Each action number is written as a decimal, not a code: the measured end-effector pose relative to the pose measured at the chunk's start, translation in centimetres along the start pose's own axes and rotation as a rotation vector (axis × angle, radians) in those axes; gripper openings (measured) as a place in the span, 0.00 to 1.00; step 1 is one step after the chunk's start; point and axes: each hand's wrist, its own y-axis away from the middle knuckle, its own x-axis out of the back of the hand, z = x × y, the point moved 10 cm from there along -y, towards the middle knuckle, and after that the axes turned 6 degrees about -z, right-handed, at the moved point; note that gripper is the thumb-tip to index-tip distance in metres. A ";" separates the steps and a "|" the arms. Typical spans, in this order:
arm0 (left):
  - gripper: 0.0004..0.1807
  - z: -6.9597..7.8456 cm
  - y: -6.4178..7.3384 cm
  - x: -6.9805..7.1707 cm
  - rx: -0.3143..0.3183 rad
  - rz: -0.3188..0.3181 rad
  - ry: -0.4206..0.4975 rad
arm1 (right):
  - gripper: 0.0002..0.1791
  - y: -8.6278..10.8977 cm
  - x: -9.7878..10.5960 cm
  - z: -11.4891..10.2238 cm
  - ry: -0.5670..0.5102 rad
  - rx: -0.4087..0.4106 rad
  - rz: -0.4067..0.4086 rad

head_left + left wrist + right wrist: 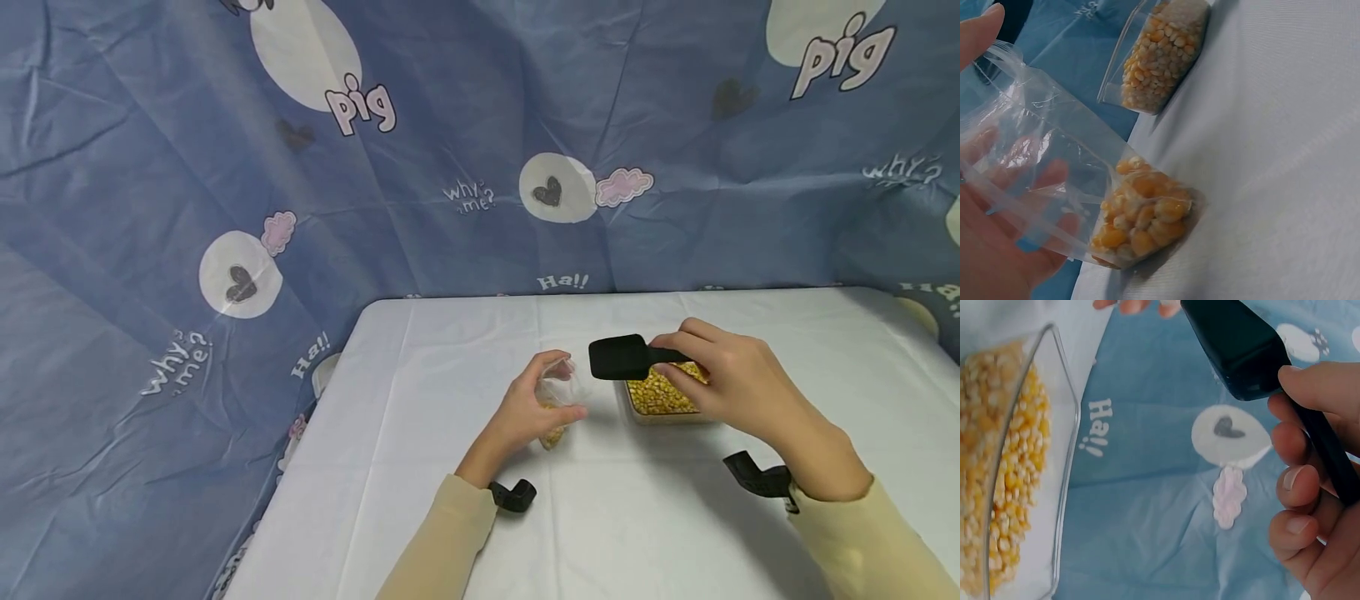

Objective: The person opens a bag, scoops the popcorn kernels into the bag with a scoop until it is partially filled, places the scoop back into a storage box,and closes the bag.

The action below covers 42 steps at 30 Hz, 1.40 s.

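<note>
My left hand [519, 408] curls round a clear plastic bag [1094, 147], keeping its mouth spread upward. Yellow corn kernels [1141, 215] fill the bottom of the bag, which stands on the white cloth. To the right, my right hand [731, 375] grips a black scoop [618, 358] by its handle. The scoop's blade points left toward the bag, held in the air apart from it; no kernels show on it. Below and behind the right hand sits a clear rectangular box [1063, 487] of corn kernels [1010, 519], partly hidden by that hand in the head view.
A white cloth [420, 375] covers the table. Behind it hangs a blue printed curtain [450, 250], which also runs down the left side. A black strap mount [516, 496] is on the left wrist and another [757, 477] on the right.
</note>
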 end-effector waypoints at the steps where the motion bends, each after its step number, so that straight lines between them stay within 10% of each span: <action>1: 0.41 0.0 0.0 0.0 0.005 -0.004 -0.001 | 0.12 0.1 0.1 0.3 -0.004 -0.005 0.007; 10: 0.40 -0.3 -0.2 0.0 0.033 -0.005 -0.008 | 0.17 1.1 1.1 3.1 0.017 -0.081 -0.012; 28: 0.40 0.0 -0.1 -0.1 0.023 -0.018 -0.002 | 0.12 4.6 -0.9 10.0 -0.025 -0.413 -0.306; 42: 0.40 -0.3 -0.1 -0.2 0.040 -0.013 -0.011 | 0.10 6.3 -1.2 11.8 -0.031 -0.509 -0.502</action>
